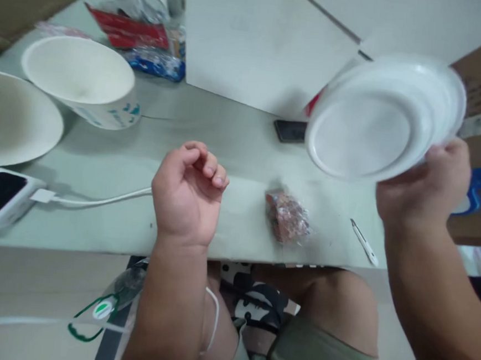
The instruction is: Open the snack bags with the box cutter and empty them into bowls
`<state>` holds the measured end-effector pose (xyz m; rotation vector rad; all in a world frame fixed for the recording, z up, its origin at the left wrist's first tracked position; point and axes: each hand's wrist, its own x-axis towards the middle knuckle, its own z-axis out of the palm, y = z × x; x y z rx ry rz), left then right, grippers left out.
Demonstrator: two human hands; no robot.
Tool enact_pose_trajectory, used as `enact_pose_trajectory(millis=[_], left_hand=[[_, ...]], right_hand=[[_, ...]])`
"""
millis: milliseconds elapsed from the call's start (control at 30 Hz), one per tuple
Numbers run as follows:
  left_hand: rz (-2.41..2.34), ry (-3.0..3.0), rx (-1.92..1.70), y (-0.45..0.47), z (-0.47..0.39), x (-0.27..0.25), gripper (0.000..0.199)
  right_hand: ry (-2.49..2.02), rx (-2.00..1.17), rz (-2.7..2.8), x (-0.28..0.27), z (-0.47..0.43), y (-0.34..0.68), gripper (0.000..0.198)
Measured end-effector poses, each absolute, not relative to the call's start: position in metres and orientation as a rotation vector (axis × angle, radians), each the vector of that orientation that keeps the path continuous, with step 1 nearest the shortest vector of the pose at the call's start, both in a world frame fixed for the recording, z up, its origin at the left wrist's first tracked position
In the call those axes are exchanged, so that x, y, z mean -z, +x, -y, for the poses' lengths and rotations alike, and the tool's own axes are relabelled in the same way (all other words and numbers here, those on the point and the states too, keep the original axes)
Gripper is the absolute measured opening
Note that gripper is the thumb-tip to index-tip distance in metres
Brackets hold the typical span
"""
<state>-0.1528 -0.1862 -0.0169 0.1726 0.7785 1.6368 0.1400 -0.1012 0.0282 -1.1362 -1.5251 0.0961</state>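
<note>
My right hand (427, 183) grips a round white disposable plate (363, 134) by its near right rim and holds it tilted above the table; it is slightly blurred. My left hand (191, 193) is over the table, palm up, with loosely curled fingers and nothing in it. Between the hands, a clear plastic packet (287, 216) with reddish-brown contents lies on the table. A white-handled craft knife (364, 242) lies below the plate, near the table's front edge.
Two white paper buckets (80, 73) (15, 123) stand at left, near a white device (3, 197) with a cable (101, 198). White boxes or panels (259, 43) stand behind a dark phone (290, 131). Wrapped packages (151, 45) lie at the back left.
</note>
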Motion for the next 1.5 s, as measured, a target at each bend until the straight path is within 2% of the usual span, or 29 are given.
enact_pose_trajectory(millis=[100, 167, 300, 333, 367, 433, 533, 600, 733, 767, 867, 933, 1067, 1167, 1333, 1500], left_hand=[[-1.026, 0.720, -1.503, -0.118, 0.187, 0.020, 0.015], [-1.221, 1.160, -1.253, -0.094, 0.189, 0.026, 0.031], [-1.307, 1.854, -0.501, -0.060, 0.192, 0.047, 0.110], [-1.320, 1.937, -0.367, -0.054, 0.192, 0.053, 0.119], [-1.356, 1.990, -0.284, -0.048, 0.192, 0.058, 0.116], [-1.406, 2.077, -0.269, -0.037, 0.190, 0.066, 0.096], [-1.346, 2.161, -0.455, -0.026, 0.186, 0.069, 0.062], [-1.261, 2.156, -0.574, -0.022, 0.184, 0.068, 0.055], [-1.096, 2.132, -0.701, -0.018, 0.187, 0.065, 0.058], [-1.063, 2.141, -0.721, -0.016, 0.189, 0.065, 0.058], [-0.984, 2.152, -0.756, -0.008, 0.197, 0.061, 0.056], [-0.925, 2.113, -0.761, -0.003, 0.203, 0.057, 0.059], [-0.864, 1.945, -0.773, -0.005, 0.207, 0.052, 0.080], [-0.969, 1.755, -0.869, -0.019, 0.203, 0.054, 0.100], [-0.941, 1.579, -0.912, -0.039, 0.199, 0.053, 0.079], [-0.857, 1.818, -0.765, -0.026, 0.205, 0.051, 0.077]], right_hand=[[-1.289, 0.236, 1.496, 0.014, 0.148, 0.222, 0.016], [-1.478, 0.326, 1.588, 0.040, 0.172, 0.247, 0.014], [-1.663, 0.311, 1.769, 0.073, 0.196, 0.251, 0.015], [-1.658, 0.293, 1.805, 0.077, 0.200, 0.248, 0.016], [-1.629, 0.279, 1.834, 0.079, 0.204, 0.244, 0.017], [-1.508, 0.267, 1.866, 0.079, 0.215, 0.237, 0.020], [-1.292, 0.154, 1.905, 0.072, 0.236, 0.229, 0.019], [-1.238, -0.021, 1.909, 0.068, 0.247, 0.227, 0.016], [-1.309, -0.436, 1.726, 0.069, 0.253, 0.226, 0.017], [-1.320, -0.588, 1.666, 0.071, 0.252, 0.225, 0.025], [-1.275, -1.061, 1.553, 0.074, 0.246, 0.218, 0.065], [-1.213, -1.206, 1.546, 0.072, 0.243, 0.211, 0.080], [-1.122, -1.226, 1.524, 0.065, 0.239, 0.199, 0.065], [-1.109, -1.296, 1.395, 0.067, 0.237, 0.193, 0.067], [-1.009, -1.414, 1.225, 0.078, 0.236, 0.187, 0.081], [-1.096, -1.326, 1.477, 0.074, 0.242, 0.183, 0.076]])
